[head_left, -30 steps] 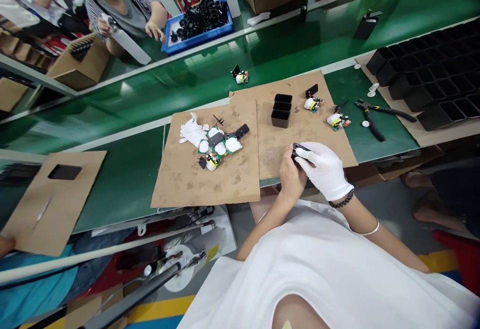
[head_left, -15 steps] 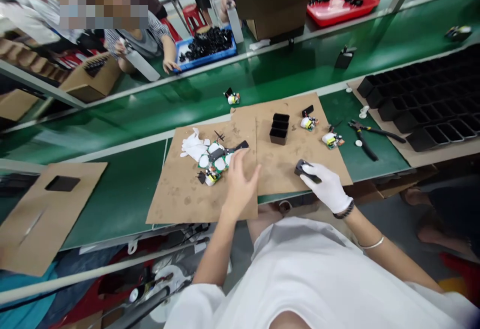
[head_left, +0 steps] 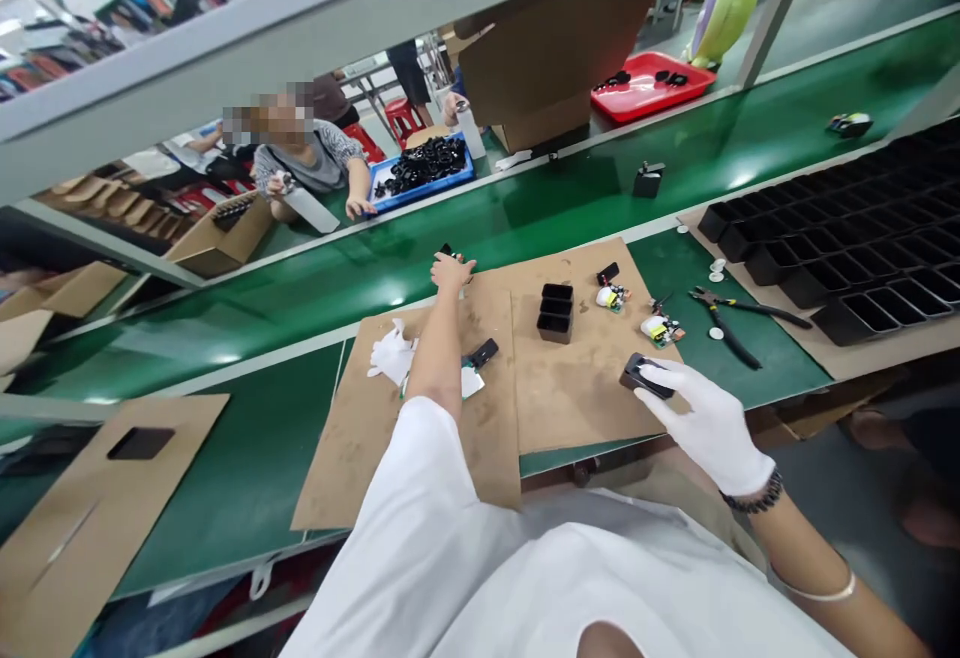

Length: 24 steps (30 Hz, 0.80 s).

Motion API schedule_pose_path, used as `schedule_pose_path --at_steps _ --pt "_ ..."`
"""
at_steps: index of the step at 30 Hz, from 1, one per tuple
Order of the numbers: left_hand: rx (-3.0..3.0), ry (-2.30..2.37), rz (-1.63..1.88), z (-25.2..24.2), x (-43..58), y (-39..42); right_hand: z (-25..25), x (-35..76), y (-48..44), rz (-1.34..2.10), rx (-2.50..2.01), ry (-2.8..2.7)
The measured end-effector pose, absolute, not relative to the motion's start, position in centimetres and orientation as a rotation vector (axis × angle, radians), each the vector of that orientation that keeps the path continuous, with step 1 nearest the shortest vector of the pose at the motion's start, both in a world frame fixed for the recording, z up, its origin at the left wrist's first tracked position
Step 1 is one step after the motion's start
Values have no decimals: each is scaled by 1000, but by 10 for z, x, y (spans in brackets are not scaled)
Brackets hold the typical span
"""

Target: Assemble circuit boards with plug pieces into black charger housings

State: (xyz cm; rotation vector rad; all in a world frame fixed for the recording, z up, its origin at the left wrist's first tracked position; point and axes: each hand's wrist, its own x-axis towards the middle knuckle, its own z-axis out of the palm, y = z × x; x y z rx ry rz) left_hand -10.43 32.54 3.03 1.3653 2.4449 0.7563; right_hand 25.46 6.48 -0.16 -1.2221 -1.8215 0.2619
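Note:
My bare left hand (head_left: pixel 452 271) is stretched out over the green conveyor, its fingers apart. Beneath its fingertips is a small circuit board (head_left: pixel 446 249), mostly hidden by the hand. My right hand (head_left: pixel 701 418), in a white glove, is closed on a small black plastic case (head_left: pixel 643 375) above the cardboard's right edge. On the cardboard (head_left: pixel 570 408) stand joined black cases (head_left: pixel 555 313). To their right lie two circuit boards with yellow and white parts (head_left: pixel 613 296) (head_left: pixel 660 329). A crumpled white glove (head_left: pixel 391 352) lies left of my forearm, which partly covers more boards.
Pliers (head_left: pixel 724 323) lie at the right, beside rows of black cases (head_left: pixel 877 313). The green conveyor (head_left: pixel 337 293) carries other parts. Beyond it are a blue tray of black parts (head_left: pixel 382 200), a red tray (head_left: pixel 637 108) and a co-worker holding a white bottle (head_left: pixel 311 208).
My left hand has moved away from the boards on the cardboard, forward to the board on the conveyor. My right hand still holds the black case, now a little further right. The view has tilted up.

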Motion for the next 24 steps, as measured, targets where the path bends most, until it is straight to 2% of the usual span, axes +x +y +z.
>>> schedule_pose_path --at_steps 9,13,16,19,21,24 --pt "1567 2378 777 45 -105 324 -41 259 63 318 -1294 -1707" --pt "1765 2147 592 44 -78 298 -40 260 64 322 -1274 -1717" --pt "1993 2053 361 55 -55 249 -41 261 65 323 -1298 -1726" --pt "2219 1871 705 67 -28 183 -44 261 65 307 -1271 -1713" --pt "2113 1600 894 66 -3 141 -44 261 64 304 -1245 -1711" --pt "1745 1274 926 41 43 103 -43 260 63 325 -1193 -1728"
